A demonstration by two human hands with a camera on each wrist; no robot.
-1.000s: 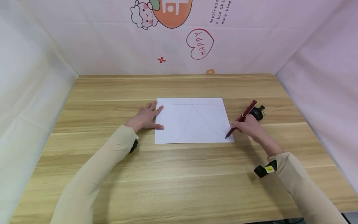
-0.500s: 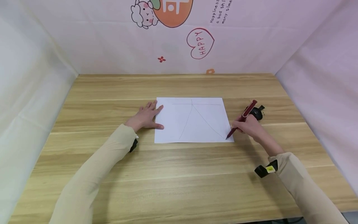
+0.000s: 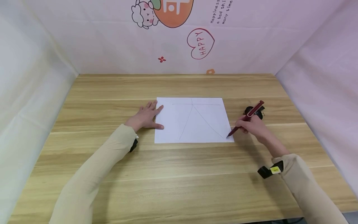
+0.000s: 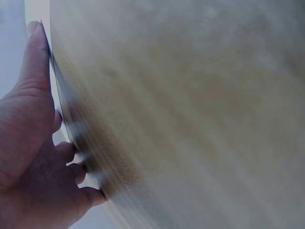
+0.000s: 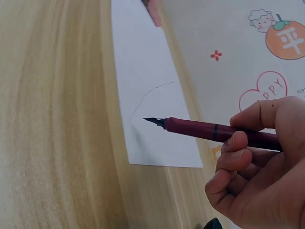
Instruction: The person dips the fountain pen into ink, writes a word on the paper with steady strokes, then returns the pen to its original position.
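Note:
A white sheet of paper [image 3: 207, 121] lies on the table, bearing a thin horizontal line, a short upright stroke through it and two slanting strokes below. My left hand [image 3: 145, 117] rests with spread fingers on the sheet's left edge; in the left wrist view its thumb [image 4: 35, 62] lies along that edge. My right hand [image 3: 253, 126] pinches a dark red fountain pen [image 3: 249, 115] over the lower right corner. In the right wrist view the pen's nib [image 5: 155, 121] hovers above the paper, just off the end of a curved stroke, its shadow below it.
Behind the right hand a small black object [image 3: 249, 109] lies on the wooden table [image 3: 167, 174], partly hidden. White cloth [image 3: 106, 43] printed with cartoons and a heart hangs along the table's back; plain cloth [image 3: 30, 102] closes both sides. Black cameras [image 3: 269, 170] sit at the wrists.
My right hand has shifted slightly to the right with the pen, whose tip has come away from the end of the right slanting stroke. The left hand and the paper stay put.

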